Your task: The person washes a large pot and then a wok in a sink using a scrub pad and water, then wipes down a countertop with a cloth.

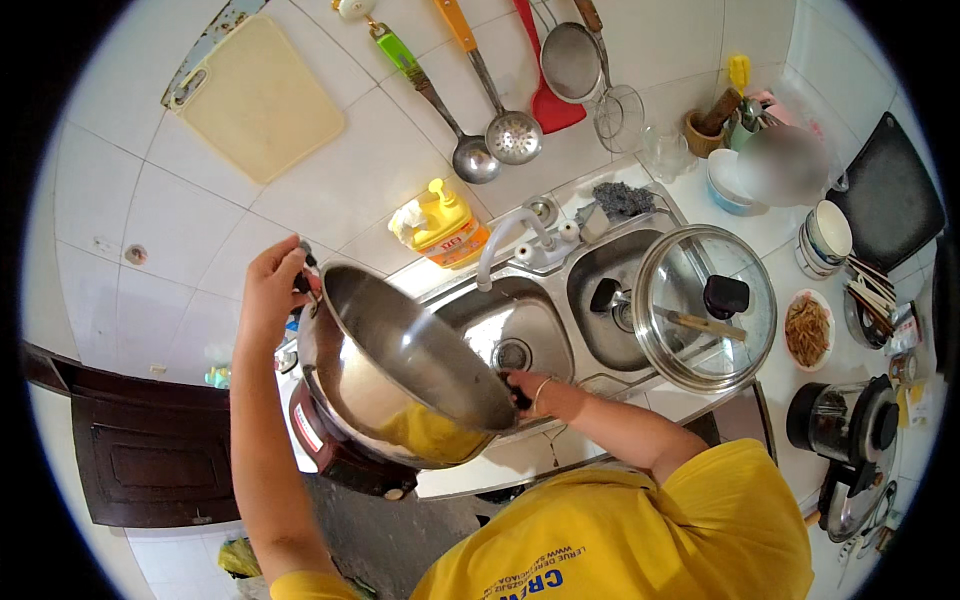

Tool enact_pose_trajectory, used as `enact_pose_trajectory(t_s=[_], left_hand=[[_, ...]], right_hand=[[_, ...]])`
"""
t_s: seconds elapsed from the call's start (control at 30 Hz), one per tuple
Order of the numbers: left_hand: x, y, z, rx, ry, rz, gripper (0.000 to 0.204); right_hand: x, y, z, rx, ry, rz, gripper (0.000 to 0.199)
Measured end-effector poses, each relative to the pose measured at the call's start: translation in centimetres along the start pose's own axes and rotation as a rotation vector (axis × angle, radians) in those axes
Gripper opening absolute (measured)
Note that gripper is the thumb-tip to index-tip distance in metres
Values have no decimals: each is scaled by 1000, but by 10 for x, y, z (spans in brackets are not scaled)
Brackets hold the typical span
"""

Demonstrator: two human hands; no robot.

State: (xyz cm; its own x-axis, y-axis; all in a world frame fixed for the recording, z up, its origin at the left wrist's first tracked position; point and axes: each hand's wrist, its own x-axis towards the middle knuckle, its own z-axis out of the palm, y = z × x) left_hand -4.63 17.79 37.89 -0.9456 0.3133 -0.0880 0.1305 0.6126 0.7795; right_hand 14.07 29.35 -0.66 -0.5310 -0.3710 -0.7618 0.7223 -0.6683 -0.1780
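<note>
Head view: left hand (270, 282) and right hand (537, 391) are gripping opposite short black handles (519, 397), seemingly for steadying the tilted, round, silver steel pot (405, 340) between them.

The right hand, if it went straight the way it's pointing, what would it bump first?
The right hand would meet the black handle first, as it already holds it; next probably the metal pot, though depth is unclear.
</note>
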Motion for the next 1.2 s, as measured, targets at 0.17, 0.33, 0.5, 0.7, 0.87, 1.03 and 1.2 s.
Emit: enact_pose_trajectory(t_s=[0.17, 0.33, 0.5, 0.7, 0.87, 1.03, 1.2], left_hand=[[-28, -56, -35, -15, 52, -239, 34], [-76, -72, -61, -168, 88, -201, 39], [-129, -77, -77, -310, 207, -128, 47], [-212, -133, -122, -572, 268, -35, 50], [-282, -208, -146, -733, 222, -60, 33], [-321, -287, -126, -936, 75, -186, 20], [-346, -287, -72, -986, -18, -225, 25]], right_hand=[[37, 70, -2, 49, -67, 145, 30], [-7, 15, 11, -141, 51, -55, 37], [-9, 21, 17, -169, 128, -314, 39], [-40, 42, 39, -235, 168, -633, 42], [-119, 79, 58, -255, 267, -870, 44], [-204, 146, 56, -135, 353, -1064, 41], [-264, 238, 7, -75, 538, -1123, 37]])
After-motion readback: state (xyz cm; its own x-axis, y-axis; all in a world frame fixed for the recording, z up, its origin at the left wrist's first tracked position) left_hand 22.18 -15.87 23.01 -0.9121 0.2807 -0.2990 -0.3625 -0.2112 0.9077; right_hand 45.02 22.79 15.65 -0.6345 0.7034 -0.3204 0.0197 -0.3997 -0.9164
